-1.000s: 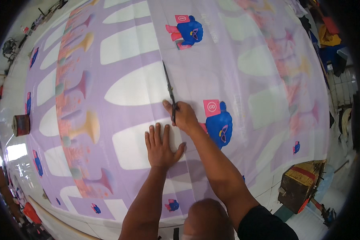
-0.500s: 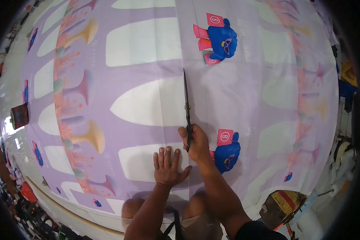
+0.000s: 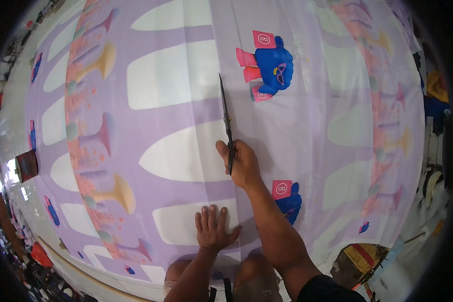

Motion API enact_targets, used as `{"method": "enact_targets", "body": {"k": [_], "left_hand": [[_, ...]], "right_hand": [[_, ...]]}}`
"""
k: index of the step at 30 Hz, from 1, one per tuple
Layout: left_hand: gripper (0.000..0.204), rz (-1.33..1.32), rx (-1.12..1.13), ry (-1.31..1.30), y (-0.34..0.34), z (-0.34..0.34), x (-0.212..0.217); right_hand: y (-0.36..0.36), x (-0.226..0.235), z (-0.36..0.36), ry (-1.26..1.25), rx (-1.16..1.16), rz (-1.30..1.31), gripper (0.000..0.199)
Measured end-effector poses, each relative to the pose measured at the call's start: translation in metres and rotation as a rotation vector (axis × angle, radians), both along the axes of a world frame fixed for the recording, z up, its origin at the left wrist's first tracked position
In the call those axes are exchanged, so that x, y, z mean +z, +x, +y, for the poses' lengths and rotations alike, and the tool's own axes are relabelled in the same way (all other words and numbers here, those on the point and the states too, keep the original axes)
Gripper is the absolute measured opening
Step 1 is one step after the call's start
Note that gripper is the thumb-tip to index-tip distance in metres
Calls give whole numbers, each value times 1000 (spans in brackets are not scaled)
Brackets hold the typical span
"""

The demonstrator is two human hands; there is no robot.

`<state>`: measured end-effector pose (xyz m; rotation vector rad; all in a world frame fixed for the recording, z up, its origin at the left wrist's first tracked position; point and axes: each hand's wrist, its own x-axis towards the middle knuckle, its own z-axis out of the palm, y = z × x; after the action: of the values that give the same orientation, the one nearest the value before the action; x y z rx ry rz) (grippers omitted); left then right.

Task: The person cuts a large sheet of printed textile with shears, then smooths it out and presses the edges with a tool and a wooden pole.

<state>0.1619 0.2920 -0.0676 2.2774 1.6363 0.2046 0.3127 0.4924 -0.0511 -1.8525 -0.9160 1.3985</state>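
A wide sheet of lilac printed fabric (image 3: 267, 136) is spread before me, with white window shapes, mushroom prints and blue cartoon figures. My right hand (image 3: 242, 163) is closed around the handles of a pair of dark scissors (image 3: 226, 108). Their long blades point away from me, along a lengthwise line between the white shapes and a plainer lilac strip. The blades look nearly closed. Nearer to me, my left hand (image 3: 215, 229) lies flat on a white shape to the left of that line, fingers spread, holding nothing.
On the fabric's left edge sits a dark reddish block (image 3: 26, 166). A worn yellow and red box-like object (image 3: 357, 261) stands by the near right corner. Along the near left runs a long pale pole (image 3: 85, 277), beside assorted clutter and an orange-red bundle (image 3: 42, 255).
My right hand and the scissors have moved farther away from me along the fabric's line. The left hand still lies flat on the same white shape. The view has shifted slightly.
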Motion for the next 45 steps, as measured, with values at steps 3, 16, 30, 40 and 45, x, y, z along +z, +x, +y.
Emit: {"method": "enact_targets", "body": {"k": [3, 16, 30, 40, 45], "left_hand": [[82, 7, -2, -5, -1, 0, 0], [80, 8, -7, 12, -2, -2, -2], [84, 15, -7, 13, -5, -3, -4], [84, 17, -9, 32, -4, -2, -2], [85, 7, -6, -61, -5, -1, 2]], "right_hand": [[-4, 5, 21, -25, 10, -63, 61], [6, -6, 104, 56, -24, -76, 61], [9, 5, 150, 10, -31, -2, 63], [18, 5, 212, 22, 30, -56, 66], [24, -5, 210, 65, 85, -104, 69]]}}
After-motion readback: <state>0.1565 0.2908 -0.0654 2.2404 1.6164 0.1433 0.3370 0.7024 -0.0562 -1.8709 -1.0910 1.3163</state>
